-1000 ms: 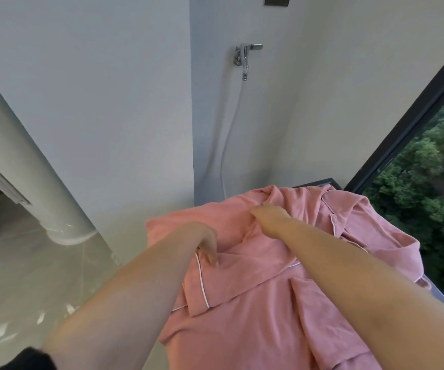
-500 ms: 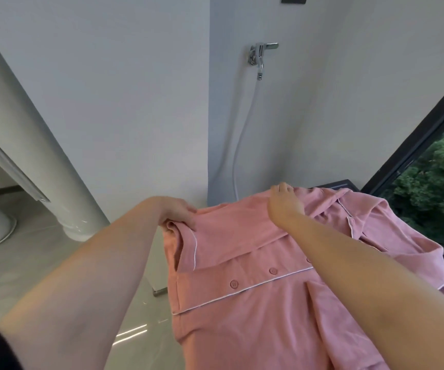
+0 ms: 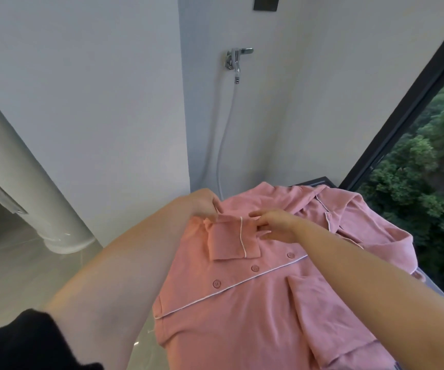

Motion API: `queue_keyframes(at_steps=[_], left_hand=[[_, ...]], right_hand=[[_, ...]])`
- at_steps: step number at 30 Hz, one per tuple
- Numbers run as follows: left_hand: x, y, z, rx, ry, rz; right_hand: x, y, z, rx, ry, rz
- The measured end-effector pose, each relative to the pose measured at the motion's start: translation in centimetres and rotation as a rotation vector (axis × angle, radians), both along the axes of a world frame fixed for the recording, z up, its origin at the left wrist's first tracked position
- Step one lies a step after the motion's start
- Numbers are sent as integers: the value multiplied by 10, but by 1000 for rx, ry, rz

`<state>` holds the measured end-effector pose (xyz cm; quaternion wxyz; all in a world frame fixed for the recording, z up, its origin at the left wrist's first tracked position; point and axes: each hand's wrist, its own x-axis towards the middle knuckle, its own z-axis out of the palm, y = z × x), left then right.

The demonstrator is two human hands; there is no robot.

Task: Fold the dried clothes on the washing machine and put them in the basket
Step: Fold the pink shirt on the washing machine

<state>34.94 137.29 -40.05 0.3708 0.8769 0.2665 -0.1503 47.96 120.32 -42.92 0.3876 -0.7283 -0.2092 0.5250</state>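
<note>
Two hands on pink shirt [image 3: 242, 303], spread atop washing machine [image 3: 322, 180]: left hand [image 3: 203, 202] pinches its shoulder, right hand [image 3: 275, 227] at folded sleeve [image 3: 226, 241], grip unclear. Risk: overhanging hem could drag shirt floorward and the sleeve unfold.

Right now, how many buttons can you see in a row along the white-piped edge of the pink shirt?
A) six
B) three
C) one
B: three buttons lie in a slanting row on the pink shirt, just below the folded-in sleeve.
</note>
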Motion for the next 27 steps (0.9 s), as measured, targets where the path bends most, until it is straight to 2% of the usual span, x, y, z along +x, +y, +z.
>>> queue_keyframes(at_steps=[1,5,7,9,12,15,18,20,24,27], left_hand=[[4,-4,-2,97,5,-23],[13,-12,-16,236,86,-110],[15,-14,-23,290,146,-148],[19,-14,-26,293,127,-116],[33,-12,-28,207,25,-12],[53,-10,-25,79,-94,105],[79,-13,-27,-81,-256,359],[95,-16,-37,-138,-293,476],[103,-27,-63,81,-80,559],[106,-34,-63,161,33,663]], right_hand=[[0,0,-4,-18,-34,15],[-3,0,-24,-138,-250,60],[-5,1,-29,-151,-275,49],[0,3,-28,-122,-301,13],[28,5,-17,-32,-376,-47],[68,5,0,-28,-486,-33],[109,8,16,-61,-629,-84],[136,10,14,-118,-774,-147],[161,5,-13,-458,-960,21],[162,9,-31,-494,-979,70]])
